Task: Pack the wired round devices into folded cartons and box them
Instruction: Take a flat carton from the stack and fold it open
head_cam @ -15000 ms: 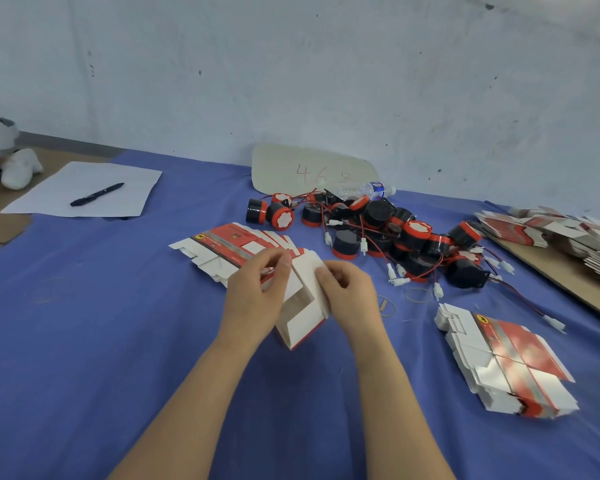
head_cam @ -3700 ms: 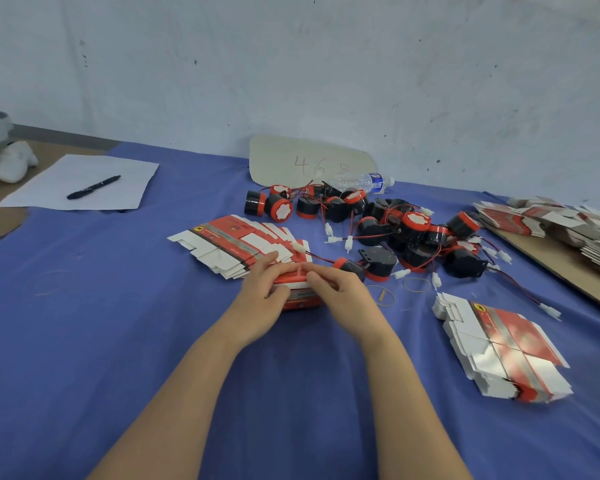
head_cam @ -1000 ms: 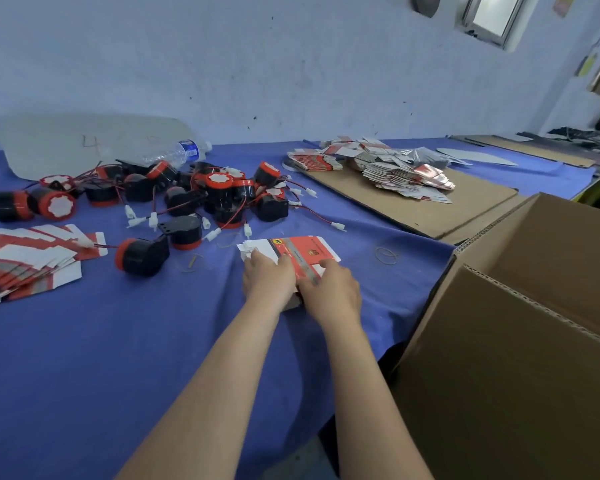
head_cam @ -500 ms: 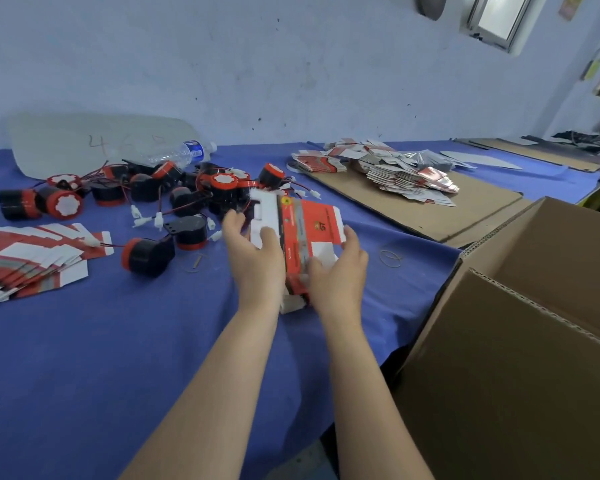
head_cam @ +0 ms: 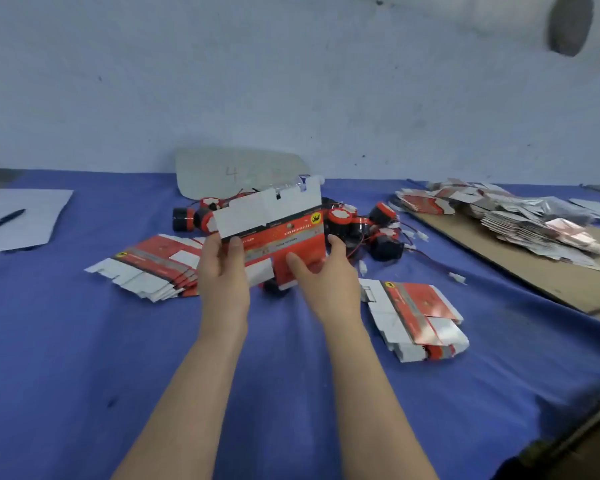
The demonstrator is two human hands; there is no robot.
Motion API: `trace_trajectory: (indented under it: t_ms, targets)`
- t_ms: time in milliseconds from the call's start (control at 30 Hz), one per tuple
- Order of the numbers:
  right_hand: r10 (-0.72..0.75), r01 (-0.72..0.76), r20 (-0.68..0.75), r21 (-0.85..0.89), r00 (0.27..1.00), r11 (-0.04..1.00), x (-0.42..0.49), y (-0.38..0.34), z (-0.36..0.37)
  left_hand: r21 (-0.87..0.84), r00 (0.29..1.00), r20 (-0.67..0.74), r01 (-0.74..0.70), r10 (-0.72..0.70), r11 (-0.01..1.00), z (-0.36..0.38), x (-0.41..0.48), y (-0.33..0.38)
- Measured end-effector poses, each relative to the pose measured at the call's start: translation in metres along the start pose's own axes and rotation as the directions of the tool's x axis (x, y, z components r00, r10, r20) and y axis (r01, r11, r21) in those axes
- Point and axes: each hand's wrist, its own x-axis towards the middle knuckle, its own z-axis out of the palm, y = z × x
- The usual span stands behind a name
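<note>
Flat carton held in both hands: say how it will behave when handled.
Probably light: the left hand and right hand hold the flat carton up by fingertips alone. Likely fairly stiff, as it shows no sag; its white flaps may bend.

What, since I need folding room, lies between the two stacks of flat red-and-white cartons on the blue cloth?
Head view: the left hand and right hand hold a flat red-and-white cardboard carton up there, over a partly hidden black round device.

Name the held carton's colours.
The carton is red with a silver band and white flaps; head view.
</note>
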Motion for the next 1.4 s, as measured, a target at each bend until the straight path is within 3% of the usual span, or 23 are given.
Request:
trace_trajectory:
  t_ms: [100,167,233,367,467,633,800,933,1000,1067,1133,1300,1400]
  targets:
    - [-0.132,0.134,-0.027,0.091,0.991,0.987,0.005,-0.017,0.027,0.151,0.995,-0.072,-0.051,0.062,0.987,-0.043,0.021,0.006]
    - [-0.276,0.259,0.043,0.236,0.960,0.937,0.001,-0.031,0.051,0.160,0.996,-0.083,-0.026,0.040,0.987,-0.061,0.028,0.007]
    - [-0.323,0.277,0.081,0.347,0.943,0.896,-0.009,-0.035,0.074,0.156,0.995,-0.097,0.005,0.010,0.988,-0.073,0.030,0.007]
    - [-0.300,0.217,0.104,0.476,0.948,0.852,-0.021,-0.023,0.099,0.268,0.986,-0.130,-0.066,0.103,0.961,-0.086,0.029,0.001]
    - [-0.253,0.145,0.137,0.529,0.958,0.836,-0.020,-0.024,0.102,0.269,0.987,-0.133,-0.056,0.095,0.961,-0.090,0.031,-0.005]
    - [-0.277,0.151,0.155,0.547,0.948,0.823,-0.025,-0.022,0.105,0.223,0.982,-0.175,-0.033,0.073,0.974,-0.092,0.028,-0.006]
    - [-0.275,0.152,0.155,0.538,0.949,0.829,-0.028,-0.023,0.107,0.298,0.965,-0.248,-0.006,0.083,0.955,-0.096,0.032,-0.012]
    - [-0.276,0.170,0.149,0.495,0.950,0.852,-0.026,-0.020,0.110,0.281,0.977,-0.184,-0.053,0.108,0.958,-0.093,0.029,-0.014]
    - [-0.276,0.186,0.134,0.464,0.952,0.866,-0.027,-0.020,0.110,0.234,0.992,-0.082,-0.076,0.097,0.969,-0.091,0.027,-0.015]
    - [-0.269,0.181,0.145,0.443,0.952,0.878,-0.027,-0.021,0.108,0.198,0.999,0.019,-0.040,0.037,0.979,-0.086,0.025,-0.014]
    - [-0.262,0.163,0.164,0.456,0.951,0.875,-0.026,-0.022,0.105,0.129,0.999,0.033,0.015,-0.020,0.992,-0.084,0.024,-0.011]
    - [-0.279,-0.065,0.397,0.666,0.875,0.743,-0.022,-0.022,0.096,-0.004,0.995,0.023,0.092,-0.092,0.996,-0.084,0.024,-0.008]
    - [-0.312,-0.083,0.428,0.689,0.848,0.720,-0.023,-0.024,0.095,-0.032,0.997,0.032,0.076,-0.075,0.997,-0.083,0.023,-0.008]
